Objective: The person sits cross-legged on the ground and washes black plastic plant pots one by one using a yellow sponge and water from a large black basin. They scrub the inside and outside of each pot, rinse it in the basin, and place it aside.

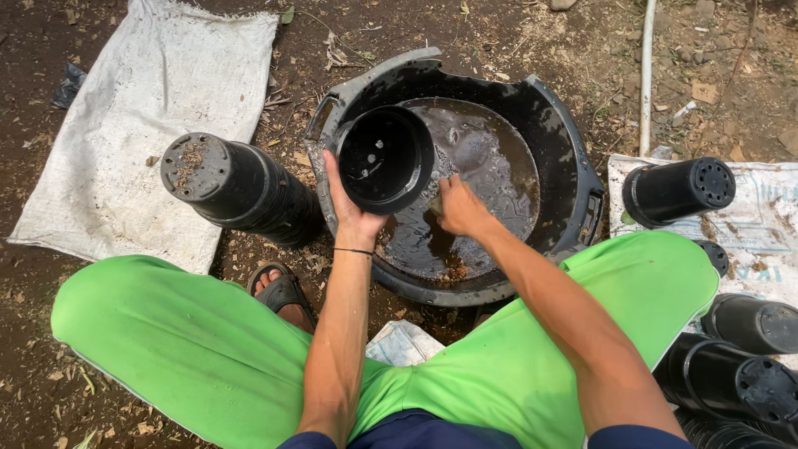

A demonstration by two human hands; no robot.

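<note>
My left hand (347, 206) grips the rim of a black plastic plant pot (384, 158), held tilted with its open mouth toward me over a broken black basin (565, 158) of brown muddy water (486, 179). My right hand (459, 208) is next to the pot's lower edge, fingers curled around something small that I cannot make out. Both hands are above the water.
A stack of black pots (237, 189) lies on its side at the left, half on a white sack (141, 108). More black pots (677, 189) lie at the right on another sack (765, 224). A white pipe (646, 75) runs along the dirt ground. My green-trousered knees flank the basin.
</note>
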